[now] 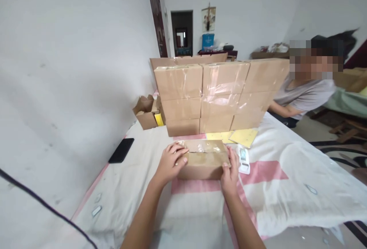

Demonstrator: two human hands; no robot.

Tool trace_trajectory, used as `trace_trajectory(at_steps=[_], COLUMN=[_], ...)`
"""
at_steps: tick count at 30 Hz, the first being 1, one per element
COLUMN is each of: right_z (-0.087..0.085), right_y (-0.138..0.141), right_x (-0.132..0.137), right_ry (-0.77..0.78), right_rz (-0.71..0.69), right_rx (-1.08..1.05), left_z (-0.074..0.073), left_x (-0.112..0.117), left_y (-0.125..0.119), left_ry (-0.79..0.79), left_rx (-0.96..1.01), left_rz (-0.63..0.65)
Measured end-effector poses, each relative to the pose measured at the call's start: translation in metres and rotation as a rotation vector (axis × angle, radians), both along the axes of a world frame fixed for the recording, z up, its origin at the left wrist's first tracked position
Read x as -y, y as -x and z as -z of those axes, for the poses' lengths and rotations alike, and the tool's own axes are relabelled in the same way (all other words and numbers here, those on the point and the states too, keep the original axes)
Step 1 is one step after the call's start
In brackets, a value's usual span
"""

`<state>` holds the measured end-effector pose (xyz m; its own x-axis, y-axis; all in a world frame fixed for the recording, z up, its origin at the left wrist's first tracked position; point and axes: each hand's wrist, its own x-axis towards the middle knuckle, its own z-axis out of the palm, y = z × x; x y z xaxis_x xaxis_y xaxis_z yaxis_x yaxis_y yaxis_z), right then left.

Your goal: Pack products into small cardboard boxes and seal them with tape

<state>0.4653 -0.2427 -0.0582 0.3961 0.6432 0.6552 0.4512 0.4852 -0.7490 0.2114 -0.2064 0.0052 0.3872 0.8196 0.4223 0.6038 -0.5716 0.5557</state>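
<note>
Head view: both hands clasp one brown, clear-taped cardboard box (205, 163), long side toward the person. Left hand (172, 161) is pressed on the left end, fingers spread over the top edge, thumb bent on the top; right hand (231, 168) wraps the right end, thumb on the near corner. Box is low over the white-and-pink table cloth (286, 149); can't tell if its underside is fully down.

Edges and room: near side of the grip, cloth runs back between the forearms. Right of the right hand, a wide stretch of cloth reaches a slanting edge, with the patterned floor past it. Left of the left hand, a narrower strip ends along the white plaster wall (71, 69).

In the way: a taped brown carton stack (218, 96), three across and three high, stands like a barrier just beyond the grip. Flat yellow sheets (243, 137) lie between box and stack. White handheld device with a small screen (243, 159) sits just beside the right fingers.

Around: black flat rectangular slab (122, 150) left of the left hand, near the wall; open-topped brown carton (146, 117) farther off that way, beside the stack. Black cable (48, 207) crosses low, well left of the left forearm. Seated person in a grey shirt (308, 96) is well apart, beyond the right hand, past the cloth edge.
</note>
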Motion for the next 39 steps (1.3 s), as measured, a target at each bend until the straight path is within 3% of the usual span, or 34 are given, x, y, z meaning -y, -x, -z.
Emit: trace_trajectory(at_steps=[3, 7, 10, 12, 15, 17, 21, 24, 26, 28, 31, 35, 39], right_z=[-0.001, -0.002, -0.003, -0.004, -0.004, -0.002, 0.013, 0.03, 0.039, 0.044, 0.047, 0.043, 0.041], right_y=[-0.002, -0.002, -0.004, -0.015, -0.052, -0.085, -0.133, -0.139, -0.136, -0.134, -0.135, -0.137, -0.136], right_x=[-0.001, -0.003, 0.0, 0.003, 0.002, -0.006, -0.028, -0.038, -0.041, -0.043, -0.043, -0.041, -0.039], right_ry=[-0.048, -0.071, -0.013, 0.014, 0.053, 0.18, 0.396, 0.387, 0.376, 0.369, 0.364, 0.349, 0.322], right_rz=[-0.053, -0.107, -0.119, -0.055, 0.188, 0.263, 0.169, 0.126, 0.069, 0.025, 0.013, 0.038, 0.045], right_rx=[0.008, -0.015, -0.014, -0.071, -0.247, -0.355, -0.441, -0.418, -0.396, -0.386, -0.377, -0.368, -0.373], left_z=[-0.022, -0.037, -0.033, -0.027, -0.021, -0.02, -0.02, -0.01, 0.001, 0.014, 0.028, 0.046, 0.066], left_x=[0.015, 0.027, 0.031, 0.034, 0.037, 0.037, 0.044, 0.06, 0.073, 0.079, 0.072, 0.047, 0.031], left_y=[-0.005, -0.029, -0.049, -0.058, -0.064, -0.064, -0.07, -0.094, -0.122, -0.155, -0.204, -0.25, -0.272], left_ry=[-0.054, -0.112, -0.114, -0.114, -0.091, -0.086, -0.205, -0.381, -0.398, -0.253, 0.106, 0.425, 0.754], left_rx=[-0.272, -0.374, -0.387, -0.397, -0.416, -0.422, -0.36, -0.184, -0.081, -0.082, -0.1, 0.319, 0.753], left_rz=[-0.056, -0.103, -0.063, -0.074, -0.097, -0.104, -0.087, -0.006, 0.073, 0.119, 0.087, 0.063, -0.009])
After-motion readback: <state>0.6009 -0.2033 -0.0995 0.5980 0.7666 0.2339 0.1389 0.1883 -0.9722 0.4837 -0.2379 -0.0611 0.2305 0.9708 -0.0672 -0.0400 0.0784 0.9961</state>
